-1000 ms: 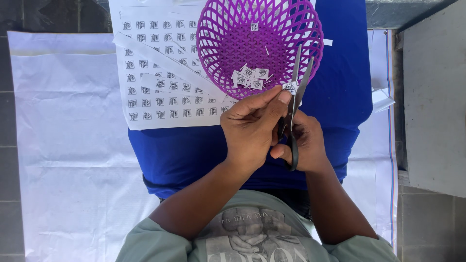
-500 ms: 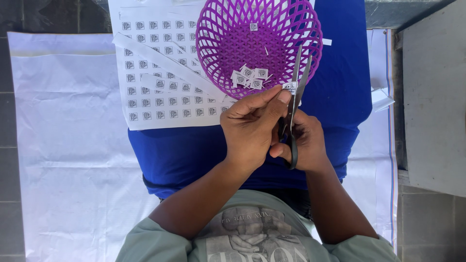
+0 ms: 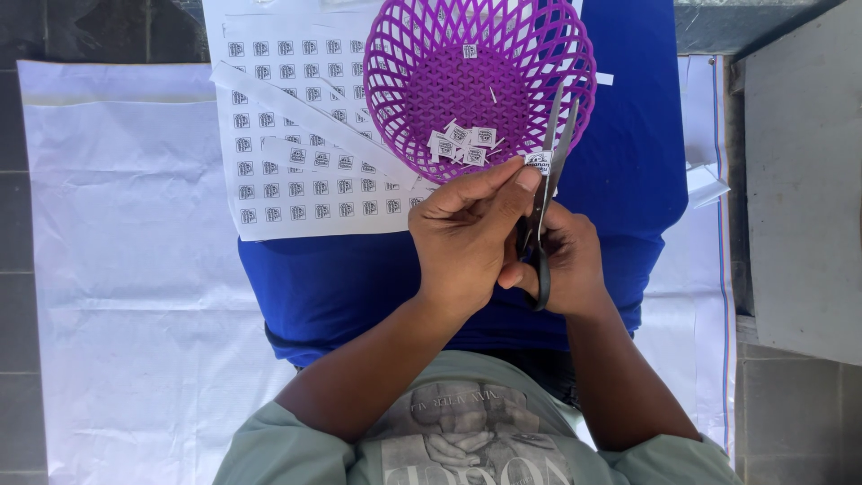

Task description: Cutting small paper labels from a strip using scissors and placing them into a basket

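Up and to the left of the hands, a printed sheet lies flat on the blue worktop. The left hand pinches a small paper tag at its fingertips; thin and light, it seems best held by its edge. The right hand grips black scissors, blades beside the tag, just below the purple basket.

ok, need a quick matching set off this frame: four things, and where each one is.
Things:
1. scissors
2. small paper tag
3. purple basket
4. printed sheet

Places:
A. left hand fingertips
B. flat on the blue surface, left of the basket
C. right hand
D. top centre, cut tags inside

Pairs: 1-C, 2-A, 3-D, 4-B
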